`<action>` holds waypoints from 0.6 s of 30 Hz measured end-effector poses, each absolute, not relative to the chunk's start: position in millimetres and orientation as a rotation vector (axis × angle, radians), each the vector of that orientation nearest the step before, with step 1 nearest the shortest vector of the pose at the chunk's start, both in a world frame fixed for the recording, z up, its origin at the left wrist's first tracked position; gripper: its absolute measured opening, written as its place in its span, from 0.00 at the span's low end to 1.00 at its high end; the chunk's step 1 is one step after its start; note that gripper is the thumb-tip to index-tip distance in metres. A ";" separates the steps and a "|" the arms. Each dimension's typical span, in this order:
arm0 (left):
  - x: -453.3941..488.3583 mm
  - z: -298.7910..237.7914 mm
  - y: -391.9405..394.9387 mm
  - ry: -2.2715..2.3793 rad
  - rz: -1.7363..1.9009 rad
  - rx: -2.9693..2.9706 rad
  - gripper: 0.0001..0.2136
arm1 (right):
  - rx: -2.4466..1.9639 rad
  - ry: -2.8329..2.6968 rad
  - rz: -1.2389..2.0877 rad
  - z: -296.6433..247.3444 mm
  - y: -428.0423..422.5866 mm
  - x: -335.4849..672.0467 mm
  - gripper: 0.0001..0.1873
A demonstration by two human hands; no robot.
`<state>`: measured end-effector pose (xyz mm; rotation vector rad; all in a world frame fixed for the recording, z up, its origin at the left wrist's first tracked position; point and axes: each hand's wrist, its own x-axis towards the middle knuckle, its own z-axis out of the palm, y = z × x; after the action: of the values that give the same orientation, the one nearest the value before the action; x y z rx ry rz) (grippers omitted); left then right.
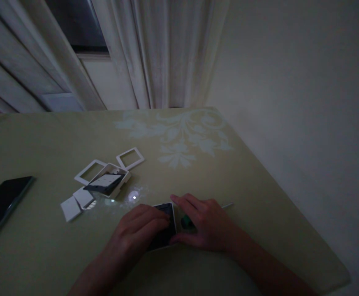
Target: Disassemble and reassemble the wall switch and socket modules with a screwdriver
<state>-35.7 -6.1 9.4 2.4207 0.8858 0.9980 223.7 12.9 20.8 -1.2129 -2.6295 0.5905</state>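
Observation:
On the tabletop before me is a shallow white-rimmed wall switch box (164,239) with a dark inner face. My left hand (137,228) lies over its left side, fingertips bent onto the dark face. At the box's right edge, my right hand (204,224) has its index finger by the far corner and its thumb at the near corner. Beneath the right palm lies a screwdriver (186,222) with a green and black handle. Its thin shaft pokes out to the right, and the hand covers the middle. Fingers partly hide the box.
Left of the hands, a second white box (124,181) holds a tilted dark insert with a white face. White frames (130,158) lie behind it, two small white plates (71,208) to its left. A phone (6,201) lies far left. The wall borders the table's right edge.

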 end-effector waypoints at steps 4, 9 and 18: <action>-37.1 12.4 -6.7 0.882 0.938 2.471 0.07 | -1.209 -2.623 0.598 20.1 12.2 224.4 0.50; -36.6 9.6 -4.4 0.937 0.967 2.460 0.08 | -1.220 -2.634 0.590 21.3 11.3 223.8 0.51; -34.8 33.8 -1.8 0.716 0.987 2.736 0.11 | -1.190 -2.641 0.609 20.3 12.9 223.6 0.50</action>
<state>-34.8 -1.8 33.8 2.7362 0.7155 0.9873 223.6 12.9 20.3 -1.1897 -2.6408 0.6093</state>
